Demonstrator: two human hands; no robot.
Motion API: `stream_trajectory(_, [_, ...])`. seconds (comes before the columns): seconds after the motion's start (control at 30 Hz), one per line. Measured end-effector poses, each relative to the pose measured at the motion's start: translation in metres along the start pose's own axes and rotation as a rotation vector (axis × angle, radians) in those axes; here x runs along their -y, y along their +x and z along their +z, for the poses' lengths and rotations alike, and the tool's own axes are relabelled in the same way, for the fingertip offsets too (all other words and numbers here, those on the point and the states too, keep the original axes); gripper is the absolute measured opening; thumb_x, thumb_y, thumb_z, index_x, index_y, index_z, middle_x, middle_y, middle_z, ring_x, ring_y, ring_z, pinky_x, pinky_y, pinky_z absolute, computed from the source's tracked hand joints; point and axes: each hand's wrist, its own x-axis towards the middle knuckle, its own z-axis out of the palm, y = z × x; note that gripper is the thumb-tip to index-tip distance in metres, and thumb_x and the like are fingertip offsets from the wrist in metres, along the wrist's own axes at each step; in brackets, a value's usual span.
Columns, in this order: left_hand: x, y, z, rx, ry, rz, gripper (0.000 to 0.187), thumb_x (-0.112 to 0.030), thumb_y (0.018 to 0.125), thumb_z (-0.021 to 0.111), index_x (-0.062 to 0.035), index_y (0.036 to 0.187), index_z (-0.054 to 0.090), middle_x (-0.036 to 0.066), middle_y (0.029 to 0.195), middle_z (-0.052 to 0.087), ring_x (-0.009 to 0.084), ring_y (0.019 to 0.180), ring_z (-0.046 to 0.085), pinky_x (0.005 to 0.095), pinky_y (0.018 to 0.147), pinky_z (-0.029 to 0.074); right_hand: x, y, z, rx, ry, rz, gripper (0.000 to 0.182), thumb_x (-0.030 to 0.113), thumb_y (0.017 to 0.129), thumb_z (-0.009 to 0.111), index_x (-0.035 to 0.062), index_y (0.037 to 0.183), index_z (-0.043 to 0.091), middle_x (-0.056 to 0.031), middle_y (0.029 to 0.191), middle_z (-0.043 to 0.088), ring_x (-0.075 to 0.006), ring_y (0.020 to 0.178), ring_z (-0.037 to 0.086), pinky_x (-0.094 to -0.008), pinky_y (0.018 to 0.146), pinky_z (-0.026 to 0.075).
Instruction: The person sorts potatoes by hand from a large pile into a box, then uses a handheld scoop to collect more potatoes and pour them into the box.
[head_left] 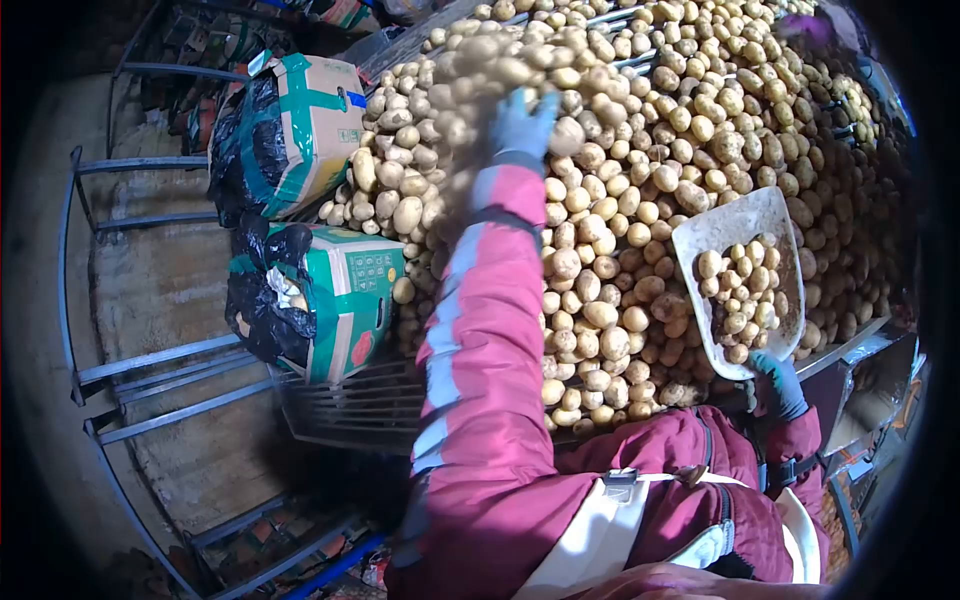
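A wide heap of potatoes [600, 315] lies in front of me. My left hand [525, 122], in a blue-grey glove, reaches far into it with the fingers apart. Potatoes around those fingers are smeared by motion; none is seen gripped. At the lower right my gloved right hand [777, 385] is closed on the near end of a white plastic scoop [690, 262]. The scoop rests on the heap, slightly tilted, and holds several small potatoes [742, 290]. Part of the right hand's grip is hidden under the scoop's end.
Two cardboard boxes, one brown and green [325, 125] and one green [355, 290], stand at the heap's left edge with black plastic on them. Metal frames [160, 360] stand on the left. A slatted metal grate [365, 405] borders the near left side.
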Motion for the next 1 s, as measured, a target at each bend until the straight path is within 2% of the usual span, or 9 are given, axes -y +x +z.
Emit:
stream_trajectory(0.13, [-0.077,0.008,0.059,0.101,0.079,0.138,0.088,-0.072,0.089,0.059,-0.0117,0.152,0.046,0.025,0.157,0.041,0.0438,0.143,0.043,0.0527,0.119,0.034,-0.006,0.0,0.0,-0.103,0.097,0.076,0.037,0.016,0.087,0.068,-0.0014,0.12,0.067,-0.0065,0.103,0.073,-0.0156,0.079,0.069,-0.0282,0.066,0.055])
stream_trajectory(0.27, [-0.129,-0.025,0.069,0.351,-0.095,0.219,0.092,-0.07,0.086,0.065,-0.0155,0.157,0.041,0.021,0.163,0.033,0.0419,0.146,0.041,0.0493,0.122,0.032,-0.016,-0.001,-0.012,-0.095,0.051,0.182,0.043,0.017,0.087,0.068,-0.0014,0.126,0.062,-0.0059,0.094,0.073,-0.0144,0.068,0.066,-0.0272,0.059,0.054])
stream_trajectory(0.4, [-0.145,-0.087,0.083,0.472,-0.261,0.499,0.082,-0.06,0.089,0.069,-0.0151,0.154,0.048,0.02,0.166,0.031,0.0397,0.149,0.037,0.0438,0.122,0.032,-0.022,0.004,0.007,-0.195,0.154,0.025,0.046,0.017,0.089,0.064,-0.0017,0.131,0.059,-0.0074,0.107,0.074,-0.0152,0.072,0.07,-0.0257,0.054,0.055])
stream_trajectory(0.57, [-0.076,-0.083,0.059,0.133,-0.157,0.483,0.066,-0.045,0.093,0.071,-0.0091,0.146,0.056,0.023,0.152,0.05,0.0371,0.141,0.048,0.0437,0.119,0.036,0.011,-0.015,0.009,-0.046,0.152,0.023,0.051,0.013,0.087,0.068,-0.0024,0.134,0.057,-0.0111,0.123,0.07,-0.0207,0.101,0.071,-0.0333,0.087,0.058])
stream_trajectory(0.63, [-0.028,-0.061,0.05,-0.009,0.007,0.427,0.059,-0.047,0.092,0.07,-0.0079,0.135,0.065,0.021,0.139,0.06,0.0368,0.13,0.055,0.0469,0.113,0.042,0.014,-0.017,-0.005,-0.085,0.11,0.018,0.052,0.015,0.088,0.068,-0.0043,0.134,0.055,-0.0134,0.116,0.072,-0.0206,0.091,0.073,-0.0309,0.072,0.06])
stream_trajectory(0.67, [-0.013,-0.056,0.042,-0.058,0.072,0.386,0.059,-0.046,0.091,0.07,-0.008,0.135,0.064,0.022,0.136,0.061,0.0376,0.126,0.057,0.048,0.11,0.044,0.025,-0.022,-0.012,-0.068,0.085,0.114,0.043,0.02,0.09,0.067,-0.0061,0.124,0.059,-0.0142,0.09,0.074,-0.0199,0.061,0.07,-0.029,0.046,0.053])
stream_trajectory(0.8, [0.015,-0.042,0.047,-0.146,0.193,0.186,0.063,-0.046,0.09,0.07,-0.0062,0.138,0.061,0.025,0.139,0.057,0.043,0.13,0.052,0.052,0.112,0.04,0.013,-0.005,-0.058,-0.102,0.045,0.186,0.033,0.028,0.093,0.065,-0.0039,0.101,0.063,-0.0095,0.059,0.06,-0.0194,0.032,0.048,-0.0301,0.03,0.039])
stream_trajectory(0.93, [-0.042,-0.029,0.063,-0.096,-0.029,0.225,0.056,-0.038,0.092,0.067,-0.0015,0.135,0.062,0.026,0.137,0.059,0.0419,0.124,0.058,0.0474,0.107,0.046,0.032,-0.004,-0.088,-0.115,0.117,0.129,0.033,0.024,0.093,0.066,-0.0055,0.107,0.061,-0.0111,0.065,0.064,-0.0196,0.034,0.052,-0.0304,0.03,0.041])
stream_trajectory(1.0, [-0.056,-0.016,0.077,-0.078,-0.047,0.214,0.056,-0.037,0.093,0.067,-0.0009,0.135,0.062,0.026,0.138,0.059,0.0423,0.125,0.057,0.0473,0.108,0.046,0.041,-0.005,-0.107,-0.04,0.137,0.174,0.047,0.017,0.091,0.067,-0.0027,0.132,0.055,-0.0109,0.1,0.072,-0.0166,0.055,0.065,-0.0275,0.042,0.052])
